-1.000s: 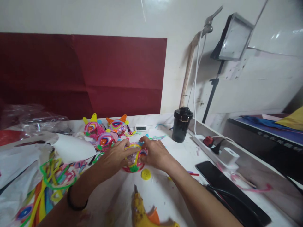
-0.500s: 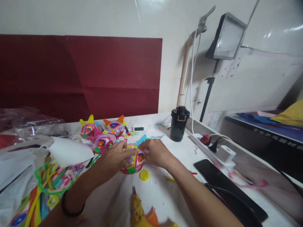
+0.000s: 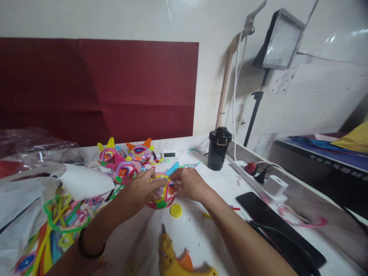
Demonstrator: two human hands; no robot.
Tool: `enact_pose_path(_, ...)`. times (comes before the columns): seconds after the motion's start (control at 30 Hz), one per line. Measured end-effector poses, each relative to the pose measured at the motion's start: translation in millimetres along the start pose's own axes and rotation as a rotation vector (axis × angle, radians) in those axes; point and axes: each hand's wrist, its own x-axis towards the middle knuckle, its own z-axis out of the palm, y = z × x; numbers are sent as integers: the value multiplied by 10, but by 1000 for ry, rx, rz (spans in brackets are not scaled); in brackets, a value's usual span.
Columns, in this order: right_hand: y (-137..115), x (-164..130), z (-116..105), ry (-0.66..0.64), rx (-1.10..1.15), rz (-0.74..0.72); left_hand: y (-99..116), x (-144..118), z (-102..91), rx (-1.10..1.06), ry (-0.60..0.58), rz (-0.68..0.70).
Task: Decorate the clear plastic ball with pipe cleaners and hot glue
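Round pipe-cleaner ornament (image 3: pixel 163 193), red-rimmed with yellow loops, lying on the white table (image 3: pixel 207 237) near its middle. The left hand (image 3: pixel 138 189) covers the ornament's left half, fingers curled over the yellow loop and pinching it; the right hand (image 3: pixel 191 184) grips the right edge, fingertips closed on the rim beside a blue fuzzy stem (image 3: pixel 172 168) that sticks up toward the far side. Both hands thus grasp the same piece, pressing it to the table. Judged from this grip, the shaping goes best if one hand pins the rim flat while the other bends, in small adjustments, so that the coils do not spring loose.

Just near of the ornament: a yellow coiled disc (image 3: pixel 175 210); nearer still, a yellow glue gun (image 3: pixel 178 260), nozzle pointing at the work. Far left: three finished ornaments (image 3: pixel 126 159) with horns. Left: loose pipe cleaners (image 3: pixel 60 218). Right: black phone (image 3: pixel 258 209), power strip (image 3: pixel 258 178); far right of centre, black cup (image 3: pixel 219 149).
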Motion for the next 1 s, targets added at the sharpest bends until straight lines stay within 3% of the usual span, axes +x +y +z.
enact_pose_path(0.63,89,37,88,51,185,4,54,0,-145,-145,5,-105)
enact_pose_path(1.0,104,40,66,51,211,18,-18,-22,-103,-141,43,-82)
